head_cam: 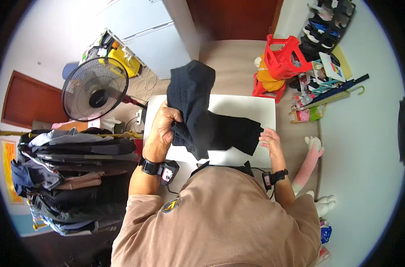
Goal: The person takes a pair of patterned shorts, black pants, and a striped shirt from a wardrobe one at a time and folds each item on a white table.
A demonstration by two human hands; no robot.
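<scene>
A dark garment point(195, 100) with a gathered elastic waistband, apparently shorts or trousers, hangs over a white table point(242, 105). My left hand point(165, 121) grips it by the waistband side, thumb on top of the cloth. One leg of the garment stretches to the right across the table. At the hem of that leg is my right hand point(271, 140), fingers slightly bent and blurred; whether it touches or pinches the cloth cannot be told. Both wrists wear black straps with small devices.
A standing fan point(95, 90) is left of the table, above a rack of hanging clothes point(82, 167). A fridge point(155, 40) stands beyond. Red plastic stools point(286, 60), an umbrella point(342, 88) and a pink plush toy point(307, 167) are on the right.
</scene>
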